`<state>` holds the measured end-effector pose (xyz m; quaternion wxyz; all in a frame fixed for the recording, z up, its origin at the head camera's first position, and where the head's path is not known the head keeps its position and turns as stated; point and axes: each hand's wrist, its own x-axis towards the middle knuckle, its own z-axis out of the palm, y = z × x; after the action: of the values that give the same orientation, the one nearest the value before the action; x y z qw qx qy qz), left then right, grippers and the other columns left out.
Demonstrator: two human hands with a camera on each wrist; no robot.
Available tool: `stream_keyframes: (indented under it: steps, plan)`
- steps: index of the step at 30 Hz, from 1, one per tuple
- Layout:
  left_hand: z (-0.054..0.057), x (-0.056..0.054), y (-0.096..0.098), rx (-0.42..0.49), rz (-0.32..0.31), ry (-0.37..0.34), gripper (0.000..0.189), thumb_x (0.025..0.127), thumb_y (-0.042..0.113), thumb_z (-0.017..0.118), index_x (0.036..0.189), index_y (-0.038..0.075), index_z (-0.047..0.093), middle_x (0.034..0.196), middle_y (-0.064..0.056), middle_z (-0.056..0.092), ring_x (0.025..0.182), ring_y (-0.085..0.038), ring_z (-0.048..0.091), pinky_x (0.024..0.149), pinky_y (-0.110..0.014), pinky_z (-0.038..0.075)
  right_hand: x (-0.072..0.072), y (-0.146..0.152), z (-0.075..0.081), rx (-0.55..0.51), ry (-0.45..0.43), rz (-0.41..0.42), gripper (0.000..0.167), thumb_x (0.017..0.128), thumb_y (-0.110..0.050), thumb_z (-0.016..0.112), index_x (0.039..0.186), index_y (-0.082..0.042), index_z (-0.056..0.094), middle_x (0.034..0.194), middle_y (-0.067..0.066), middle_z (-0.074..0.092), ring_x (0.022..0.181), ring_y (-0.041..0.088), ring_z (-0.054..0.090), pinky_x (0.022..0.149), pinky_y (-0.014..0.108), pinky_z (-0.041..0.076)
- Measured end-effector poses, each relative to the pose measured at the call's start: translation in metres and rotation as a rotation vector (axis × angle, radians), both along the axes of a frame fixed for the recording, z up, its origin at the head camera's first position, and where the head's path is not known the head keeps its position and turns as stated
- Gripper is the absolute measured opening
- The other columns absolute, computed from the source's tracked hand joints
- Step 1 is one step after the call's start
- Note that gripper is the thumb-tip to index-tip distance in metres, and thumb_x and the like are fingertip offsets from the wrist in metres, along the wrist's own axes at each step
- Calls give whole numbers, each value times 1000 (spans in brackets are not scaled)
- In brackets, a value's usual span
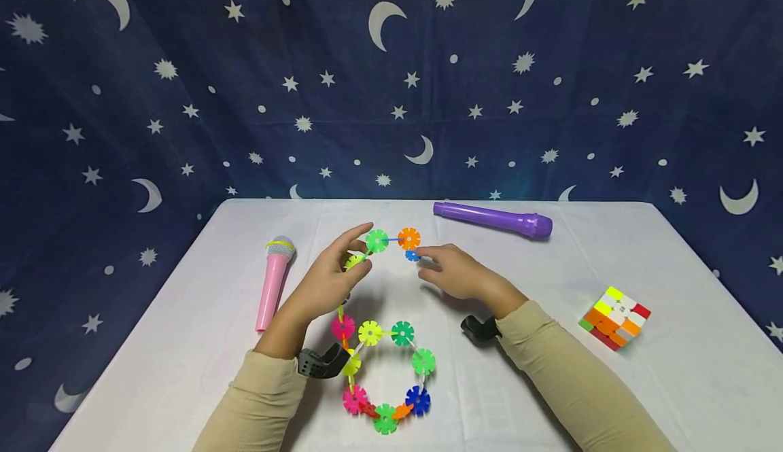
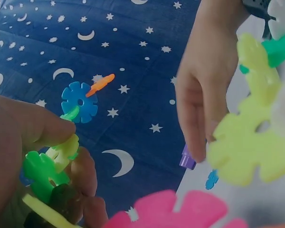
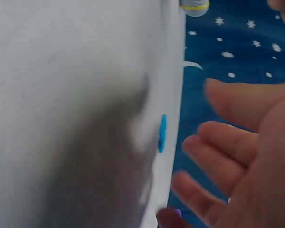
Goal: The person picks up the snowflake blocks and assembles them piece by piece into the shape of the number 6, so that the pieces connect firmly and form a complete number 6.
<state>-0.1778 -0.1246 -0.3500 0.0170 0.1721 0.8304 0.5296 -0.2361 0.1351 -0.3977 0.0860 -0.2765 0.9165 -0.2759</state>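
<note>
My left hand [image 1: 327, 279] pinches a chain of notched plastic discs between thumb and fingers. The chain's raised end shows a light green disc [image 1: 376, 240] and an orange disc [image 1: 408, 238], with a blue disc [image 2: 80, 102] between them. Its other end forms a ring on the table, including a dark blue disc [image 1: 418, 400] and a pink disc [image 1: 355, 399]. My right hand [image 1: 455, 272] holds nothing, its fingers loosely extended. A loose blue disc [image 3: 162, 133] lies on the table just beyond its fingertips, overlapping them in the head view.
On the white-covered table [image 1: 520, 397], a pink toy microphone [image 1: 273, 289] lies at left and a purple one [image 1: 489, 219] at the back. A puzzle cube [image 1: 616, 317] sits at right. Behind hangs a dark blue curtain [image 1: 342, 132] with moons and stars.
</note>
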Motion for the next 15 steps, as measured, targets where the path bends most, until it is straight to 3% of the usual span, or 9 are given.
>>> stream_keyframes:
  steps: [6, 15]
  plan:
    - [-2, -1, 4, 12, -11, -17, 60, 98, 8, 58, 154, 23, 40, 126, -16, 54, 76, -25, 53, 58, -31, 47, -3, -6, -4, 165, -32, 26, 55, 100, -27, 60, 150, -10, 46, 151, 10, 47, 142, 42, 29, 111, 63, 22]
    - [-5, 0, 4, 8, -39, -7, 57, 98, 8, 58, 152, 21, 43, 125, -17, 54, 67, -23, 48, 59, -32, 46, 15, 1, 2, 176, 31, 41, 38, 96, -25, 67, 130, -8, 66, 125, 8, 62, 119, 32, 47, 99, 51, 37]
